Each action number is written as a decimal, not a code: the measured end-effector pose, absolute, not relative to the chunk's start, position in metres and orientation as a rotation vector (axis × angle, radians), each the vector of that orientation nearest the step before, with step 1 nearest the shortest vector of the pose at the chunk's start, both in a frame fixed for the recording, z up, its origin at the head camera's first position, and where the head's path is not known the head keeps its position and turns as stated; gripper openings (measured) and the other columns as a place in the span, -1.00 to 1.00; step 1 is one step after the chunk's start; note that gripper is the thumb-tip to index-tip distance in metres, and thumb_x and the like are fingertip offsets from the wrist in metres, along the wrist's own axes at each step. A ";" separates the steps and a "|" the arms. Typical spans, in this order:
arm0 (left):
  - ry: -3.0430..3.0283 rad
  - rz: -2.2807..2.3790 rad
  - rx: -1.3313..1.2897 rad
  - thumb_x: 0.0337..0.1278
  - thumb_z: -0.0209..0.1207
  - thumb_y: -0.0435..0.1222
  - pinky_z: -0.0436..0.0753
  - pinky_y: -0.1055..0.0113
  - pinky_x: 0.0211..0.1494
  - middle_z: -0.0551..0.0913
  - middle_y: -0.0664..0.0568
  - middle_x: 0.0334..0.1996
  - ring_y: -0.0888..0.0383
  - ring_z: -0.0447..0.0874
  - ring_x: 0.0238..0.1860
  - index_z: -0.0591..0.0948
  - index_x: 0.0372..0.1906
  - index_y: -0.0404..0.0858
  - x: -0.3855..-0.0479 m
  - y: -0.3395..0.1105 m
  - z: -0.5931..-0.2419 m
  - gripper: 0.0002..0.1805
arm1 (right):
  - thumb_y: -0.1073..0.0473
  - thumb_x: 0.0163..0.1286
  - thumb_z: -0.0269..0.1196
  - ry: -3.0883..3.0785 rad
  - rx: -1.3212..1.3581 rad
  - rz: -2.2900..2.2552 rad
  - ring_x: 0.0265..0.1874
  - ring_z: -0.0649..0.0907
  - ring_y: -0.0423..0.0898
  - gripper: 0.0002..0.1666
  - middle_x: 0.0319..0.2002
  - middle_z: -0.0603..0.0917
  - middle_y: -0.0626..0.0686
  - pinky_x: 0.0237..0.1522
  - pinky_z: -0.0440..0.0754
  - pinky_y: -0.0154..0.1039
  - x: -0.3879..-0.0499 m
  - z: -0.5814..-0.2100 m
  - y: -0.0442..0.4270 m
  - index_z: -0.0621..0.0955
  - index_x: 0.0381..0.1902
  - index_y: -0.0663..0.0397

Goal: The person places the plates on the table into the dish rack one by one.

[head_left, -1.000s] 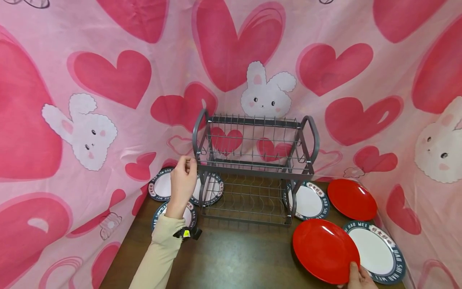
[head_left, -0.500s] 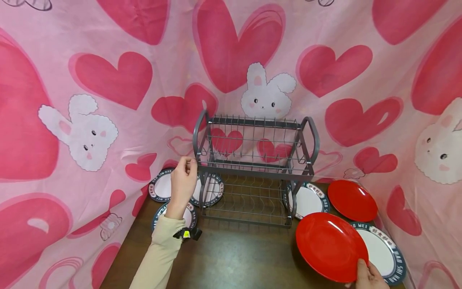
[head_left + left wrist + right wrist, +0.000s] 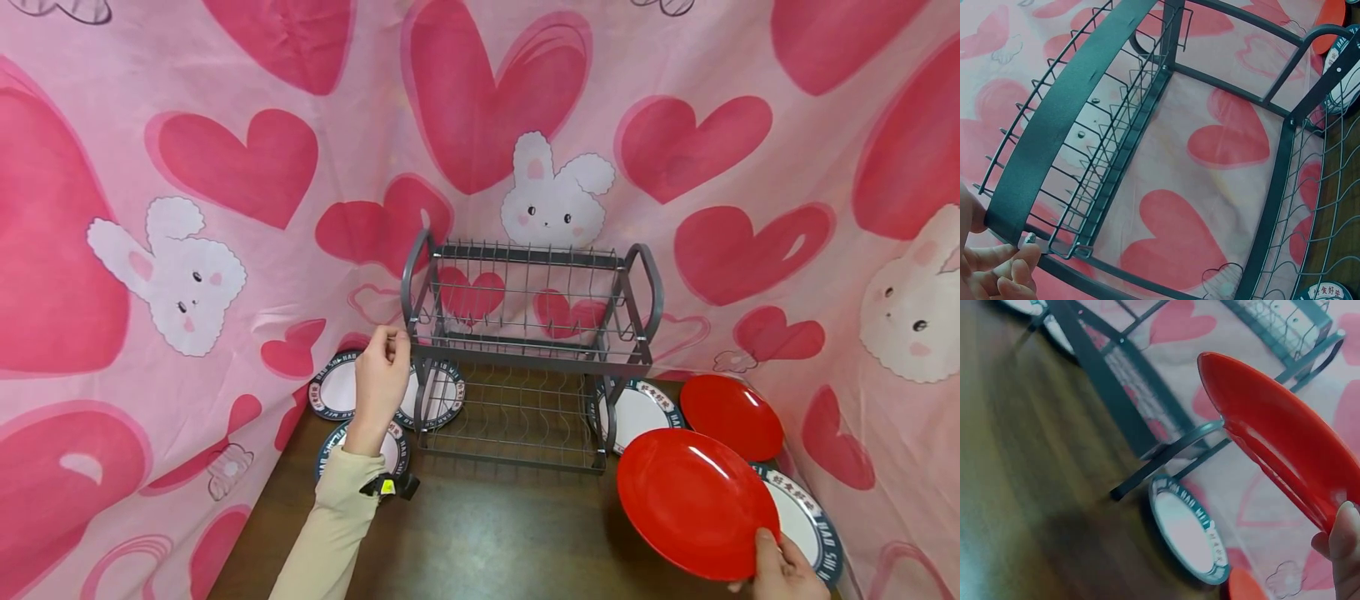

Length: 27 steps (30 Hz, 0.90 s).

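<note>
A dark grey two-tier dish rack (image 3: 532, 357) stands near the back of the table. My left hand (image 3: 382, 375) grips the front left corner of its upper tier; in the left wrist view the fingers (image 3: 1019, 269) curl around the end of the bar. At the front right, my right hand (image 3: 783, 567) pinches a red plate (image 3: 697, 504) by its lower right edge, thumb on top. In the right wrist view the red plate (image 3: 1285, 431) is tilted and held above the table. Both tiers of the rack hold no plates.
White plates with dark lettered rims lie left of the rack, one a plate (image 3: 333, 387) at the far left. To the right are a white plate (image 3: 641, 412), another red plate (image 3: 731, 417) and a partly covered white plate (image 3: 810, 525). A pink heart-print cloth (image 3: 360, 125) hangs behind.
My right hand has lifted the red plate a little and carried it slightly right and away from me, over more of the white plate. The left hand has stayed on the rack.
</note>
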<state>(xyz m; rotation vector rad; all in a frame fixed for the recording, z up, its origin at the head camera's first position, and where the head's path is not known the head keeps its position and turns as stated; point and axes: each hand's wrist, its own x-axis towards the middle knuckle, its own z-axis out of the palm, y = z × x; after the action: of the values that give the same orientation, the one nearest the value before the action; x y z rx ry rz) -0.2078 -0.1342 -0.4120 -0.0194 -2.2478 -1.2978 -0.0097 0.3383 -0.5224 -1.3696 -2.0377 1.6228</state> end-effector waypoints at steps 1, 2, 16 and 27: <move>-2.249 -1.299 -0.020 0.53 0.05 -0.25 0.45 0.21 -0.34 0.64 -0.11 -0.44 0.03 0.52 -0.44 0.65 -0.10 -0.33 -0.208 -0.134 -0.412 -0.76 | -0.18 0.66 -0.07 -2.055 -1.370 1.614 -0.71 0.60 0.04 -0.19 -0.63 0.60 -0.12 -0.61 0.57 -0.29 -0.010 -0.519 0.338 0.22 0.58 0.31; -2.251 -1.300 -0.019 0.53 0.05 -0.26 0.45 0.21 -0.34 0.64 -0.11 -0.44 0.03 0.52 -0.44 0.65 -0.10 -0.33 -0.208 -0.134 -0.412 -0.76 | -0.18 0.66 -0.08 -2.072 -1.364 1.601 -0.71 0.60 0.04 -0.19 -0.64 0.60 -0.12 -0.61 0.57 -0.29 -0.010 -0.516 0.338 0.23 0.57 0.31; -2.276 -1.281 0.003 0.54 0.05 -0.23 0.43 0.18 -0.35 0.61 -0.09 -0.46 0.04 0.47 -0.48 0.66 -0.08 -0.31 -0.209 -0.135 -0.411 -0.75 | -0.14 0.67 -0.08 -2.195 -1.319 1.585 -0.67 0.67 0.00 -0.18 -0.59 0.65 -0.14 -0.55 0.65 -0.33 -0.009 -0.479 0.341 0.20 0.56 0.41; -2.279 -1.282 0.002 0.53 0.08 -0.19 0.44 0.16 -0.34 0.63 -0.08 -0.45 0.02 0.49 -0.49 0.66 -0.08 -0.29 -0.211 -0.136 -0.410 -0.75 | 0.18 0.51 0.25 -1.650 -1.057 1.809 -0.89 0.55 -0.22 -0.51 -0.74 0.62 -0.31 -0.80 0.49 -0.40 -0.003 -0.455 0.331 0.66 -0.56 -0.58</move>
<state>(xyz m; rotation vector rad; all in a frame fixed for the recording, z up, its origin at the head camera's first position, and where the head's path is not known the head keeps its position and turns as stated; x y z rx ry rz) -0.2106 -0.1356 -0.4105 0.0018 -2.2786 -1.2815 -0.0026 0.3313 -0.4549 -1.0573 -1.6496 1.8088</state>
